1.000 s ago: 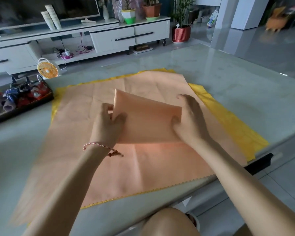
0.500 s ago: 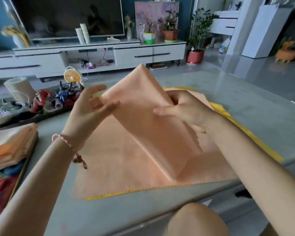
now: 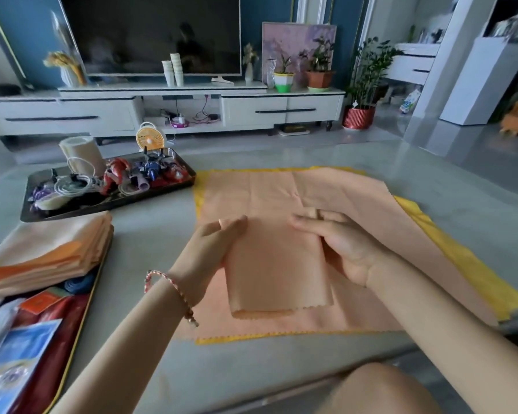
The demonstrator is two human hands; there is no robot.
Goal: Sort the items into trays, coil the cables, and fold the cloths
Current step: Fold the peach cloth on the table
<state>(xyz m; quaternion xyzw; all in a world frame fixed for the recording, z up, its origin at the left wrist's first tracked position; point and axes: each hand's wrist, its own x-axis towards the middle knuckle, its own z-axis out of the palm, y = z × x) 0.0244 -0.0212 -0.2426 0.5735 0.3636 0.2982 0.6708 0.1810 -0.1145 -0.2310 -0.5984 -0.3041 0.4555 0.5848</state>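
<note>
Folded cloth (image 3: 277, 264): peach, thin, smooth matte weave, folded to a tall rect. a few layers thick, bottom edge pinked in a fine zigzag. It's held btw both hands, over the middle of a spread cloth (image 3: 281, 189) of the same peach fabric. That one lies flat on the grey worktop (image 3: 251, 369) w/ crease lines across it & a zigzag hem. Under it a yellow cloth (image 3: 467, 264) shows along the right side & as a thin strip at the near & left edges. Whether the folded piece's lower end touches the spread one or hangs just clear, can't tell from this angle.

Left hand (image 3: 213, 249): back toward camera, fingers (image 3: 231, 224) curled round the cloth's left edge near the top, gripping it; beaded bracelet (image 3: 168, 285) on the wrist. Right hand (image 3: 346, 252): palm turned toward camera, fingers (image 3: 308, 218) hooked over the top right corner, holding that edge.

Far left: stack of folded cloths (image 3: 48, 249) in a yellow-rimmed tray (image 3: 72, 345). Behind it, a glossy black tray (image 3: 108, 204) w/ coiled white cables (image 3: 72, 185) & small toys.
</note>
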